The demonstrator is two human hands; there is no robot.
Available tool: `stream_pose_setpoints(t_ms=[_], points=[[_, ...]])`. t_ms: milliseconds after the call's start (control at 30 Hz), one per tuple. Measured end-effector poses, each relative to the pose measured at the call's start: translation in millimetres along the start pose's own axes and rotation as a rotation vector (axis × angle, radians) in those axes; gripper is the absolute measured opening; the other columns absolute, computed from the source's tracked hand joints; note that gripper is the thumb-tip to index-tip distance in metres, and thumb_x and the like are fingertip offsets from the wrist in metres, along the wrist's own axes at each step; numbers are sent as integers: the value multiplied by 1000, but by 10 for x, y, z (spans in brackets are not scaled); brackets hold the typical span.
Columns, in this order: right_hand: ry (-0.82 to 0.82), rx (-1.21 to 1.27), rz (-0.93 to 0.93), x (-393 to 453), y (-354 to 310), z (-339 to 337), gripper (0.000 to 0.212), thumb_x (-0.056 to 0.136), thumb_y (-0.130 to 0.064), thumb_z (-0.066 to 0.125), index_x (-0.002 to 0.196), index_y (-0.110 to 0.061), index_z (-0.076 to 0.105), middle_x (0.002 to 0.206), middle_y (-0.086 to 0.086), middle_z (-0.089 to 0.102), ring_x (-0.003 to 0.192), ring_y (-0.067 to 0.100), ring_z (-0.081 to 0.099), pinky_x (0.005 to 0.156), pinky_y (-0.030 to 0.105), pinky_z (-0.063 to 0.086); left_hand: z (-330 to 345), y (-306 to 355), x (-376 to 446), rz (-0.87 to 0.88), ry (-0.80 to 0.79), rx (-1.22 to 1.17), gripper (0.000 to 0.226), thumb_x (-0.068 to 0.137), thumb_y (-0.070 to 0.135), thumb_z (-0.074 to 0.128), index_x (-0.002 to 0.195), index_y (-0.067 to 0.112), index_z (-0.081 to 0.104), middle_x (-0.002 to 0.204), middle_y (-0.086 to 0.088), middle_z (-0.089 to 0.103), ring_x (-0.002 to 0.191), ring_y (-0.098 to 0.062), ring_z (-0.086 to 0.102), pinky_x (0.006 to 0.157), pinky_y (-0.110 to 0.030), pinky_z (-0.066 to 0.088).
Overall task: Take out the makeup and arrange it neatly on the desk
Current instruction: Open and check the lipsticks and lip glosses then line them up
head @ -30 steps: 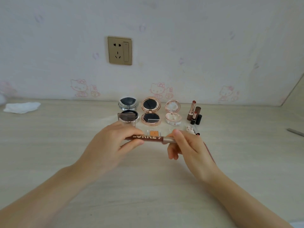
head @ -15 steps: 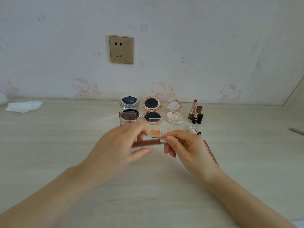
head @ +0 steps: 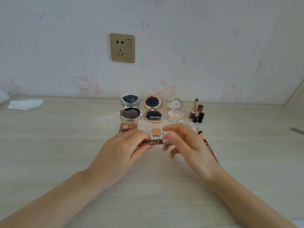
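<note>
My left hand (head: 125, 148) grips the brown body of a lip gloss tube (head: 153, 143) held level above the desk (head: 65, 145). My right hand (head: 184, 143) pinches the tube's silver cap end with thumb and fingers. Behind the hands stand three open compacts: a silver one (head: 130, 102), a rose-gold one (head: 153, 109) and a pale pink one (head: 175, 111). An open brown eyeshadow palette (head: 128, 122) and a small orange pan (head: 155, 131) lie in front of them. Uncapped lipsticks (head: 196, 111) stand at the right.
A second lip gloss tube (head: 209, 148) and its wand lie on the desk right of my right hand, beside a small white item (head: 192, 127). A crumpled white tissue (head: 25, 104) lies far left. A grey object (head: 297, 130) shows at the right edge. The wall socket (head: 122, 47) is above.
Both hands drew the tube slightly towards me and lower. My left hand slid along the tube, uncovering the eyeshadow palette. My right hand's fingers spread looser around the cap.
</note>
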State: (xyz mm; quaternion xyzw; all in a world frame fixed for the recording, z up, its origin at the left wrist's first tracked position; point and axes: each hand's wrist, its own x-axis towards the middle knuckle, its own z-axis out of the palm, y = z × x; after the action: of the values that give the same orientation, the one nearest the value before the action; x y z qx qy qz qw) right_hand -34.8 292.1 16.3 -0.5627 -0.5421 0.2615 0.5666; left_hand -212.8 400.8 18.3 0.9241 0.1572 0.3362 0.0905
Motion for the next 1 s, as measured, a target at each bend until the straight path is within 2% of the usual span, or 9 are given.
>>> stream_pose_setpoints(t_ms=[100, 167, 233, 367, 500, 633, 833, 933, 1000], points=[[-4, -133, 50, -8, -14, 3, 43, 92, -56, 42, 82, -23, 67, 62, 4, 68, 53, 14, 61, 55, 30, 51, 1, 7, -4, 28, 0, 40, 30, 93, 41, 44, 96, 19, 65, 87, 12, 62, 72, -12, 56, 63, -28, 46], [22, -263, 5, -8, -6, 9, 33, 91, -50, 49, 75, -26, 66, 61, -3, 68, 51, 7, 60, 56, 24, 51, 9, 5, -9, 40, -5, 52, 30, 94, 40, 44, 96, 19, 65, 85, 11, 61, 71, -12, 56, 63, -27, 44], [37, -215, -41, 9, 1, 7, 13, 92, -27, 59, 84, -27, 69, 71, -7, 70, 62, 6, 64, 58, 21, 52, 12, -4, -11, 23, 6, 34, 29, 93, 40, 45, 96, 19, 65, 85, 12, 61, 70, -12, 55, 63, -25, 42], [-16, -204, -100, 11, 5, -8, 21, 87, -10, 67, 97, -27, 63, 98, -13, 67, 96, 13, 65, 71, 27, 55, 16, -25, -19, -11, 31, -15, 28, 92, 41, 46, 95, 20, 64, 85, 14, 61, 69, -10, 53, 63, -24, 40], [17, -172, -26, 2, 2, -13, 19, 88, -31, 64, 107, -32, 62, 103, -13, 68, 98, 8, 65, 70, 31, 56, 26, -30, -27, -8, 21, -26, 28, 92, 42, 46, 95, 20, 63, 86, 14, 61, 70, -11, 54, 62, -25, 41], [52, -381, -17, -3, -20, -19, 37, 90, -54, 43, 80, -33, 71, 78, -17, 69, 73, 1, 59, 64, 18, 47, 25, -28, -28, 12, 19, -5, 27, 93, 40, 47, 96, 19, 64, 86, 13, 61, 70, -9, 53, 64, -23, 41], [25, -292, -71, 19, 0, -9, 15, 84, -19, 69, 95, -29, 67, 96, -18, 68, 97, 6, 63, 80, 23, 53, 17, -55, -41, -8, 12, -3, 28, 92, 42, 46, 96, 20, 64, 85, 14, 60, 69, -10, 53, 62, -22, 39], [32, -272, -20, 10, -23, -14, 20, 82, -32, 69, 100, -34, 63, 105, -23, 65, 104, 0, 59, 78, 20, 51, 23, -56, -35, -11, 11, -10, 29, 92, 43, 46, 96, 21, 64, 85, 15, 61, 70, -9, 54, 62, -22, 41], [57, -282, 28, 10, -38, -15, 17, 88, -46, 55, 94, -33, 65, 94, -20, 69, 88, -5, 61, 69, 15, 45, 24, -55, -35, -6, 15, -5, 30, 92, 43, 46, 96, 20, 64, 85, 15, 61, 69, -9, 54, 61, -22, 41]])
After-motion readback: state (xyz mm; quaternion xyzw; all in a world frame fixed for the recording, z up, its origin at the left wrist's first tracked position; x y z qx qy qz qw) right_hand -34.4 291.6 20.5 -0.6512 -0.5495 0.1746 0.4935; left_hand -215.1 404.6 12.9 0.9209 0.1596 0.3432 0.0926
